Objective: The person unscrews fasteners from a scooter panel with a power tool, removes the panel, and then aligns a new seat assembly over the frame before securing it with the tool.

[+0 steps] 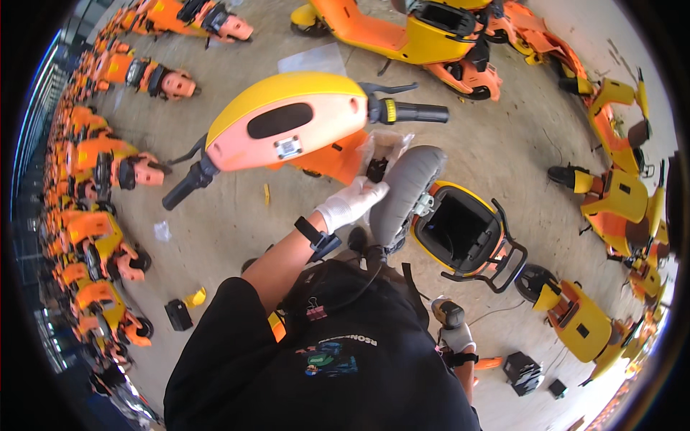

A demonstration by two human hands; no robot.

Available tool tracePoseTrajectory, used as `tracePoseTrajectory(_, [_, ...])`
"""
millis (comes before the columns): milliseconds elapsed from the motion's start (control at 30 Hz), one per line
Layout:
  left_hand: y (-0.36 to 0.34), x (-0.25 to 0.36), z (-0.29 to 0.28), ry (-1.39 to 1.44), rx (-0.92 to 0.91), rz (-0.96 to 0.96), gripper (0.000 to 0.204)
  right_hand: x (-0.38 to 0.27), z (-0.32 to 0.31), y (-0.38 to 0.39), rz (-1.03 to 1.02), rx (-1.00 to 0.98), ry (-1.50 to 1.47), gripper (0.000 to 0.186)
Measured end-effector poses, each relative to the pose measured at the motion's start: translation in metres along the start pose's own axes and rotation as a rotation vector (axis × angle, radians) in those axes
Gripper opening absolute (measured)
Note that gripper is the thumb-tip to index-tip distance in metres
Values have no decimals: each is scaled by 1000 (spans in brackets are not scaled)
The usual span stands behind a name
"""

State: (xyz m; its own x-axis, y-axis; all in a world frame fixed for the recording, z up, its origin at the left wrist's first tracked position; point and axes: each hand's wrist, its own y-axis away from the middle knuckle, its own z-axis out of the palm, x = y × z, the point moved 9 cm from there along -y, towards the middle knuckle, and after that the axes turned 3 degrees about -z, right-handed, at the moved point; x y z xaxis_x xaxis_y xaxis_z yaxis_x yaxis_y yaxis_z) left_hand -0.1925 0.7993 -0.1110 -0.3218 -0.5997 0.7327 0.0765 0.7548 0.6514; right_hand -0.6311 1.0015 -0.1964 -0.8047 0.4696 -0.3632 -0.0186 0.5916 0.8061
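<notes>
A yellow and orange electric scooter stands in front of me, its handlebar point(309, 118) turned across the view. Its grey seat point(406, 194) is tipped up, leaving the black storage bin point(460, 224) behind it uncovered. My left hand point(352, 205), in a white glove, is closed at the near-left edge of the seat; some fingers are hidden. Just beyond that hand, a clear plastic bag point(388, 146) with dark parts lies on the scooter's footboard. Low at my right side, my gloved right hand point(456, 337) is wrapped round a rounded grey-brown power tool point(448, 313), partly hidden.
Rows of orange scooters point(100, 223) line the left. Yellow scooters point(618, 197) stand along the right, and another scooter point(402, 36) is ahead. On the floor lie a black box point(178, 314), dark blocks point(523, 373) and a plastic scrap point(162, 230). A thin cable point(496, 310) runs near my right hand.
</notes>
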Motion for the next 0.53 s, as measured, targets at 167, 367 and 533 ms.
tracePoseTrajectory(167, [-4, -86, -35, -21, -23, -259, 58, -3, -15, 38, -51, -70, -397, 37])
tracePoseTrajectory(367, [-81, -125, -46, -316, -11, -117, 37, -9, -52, 92, 102, 57, -498, 32])
tracePoseTrajectory(533, [-134, -155, -40, -520, 103, -94, 33, 26, -41, 104, 217, 162, -576, 40])
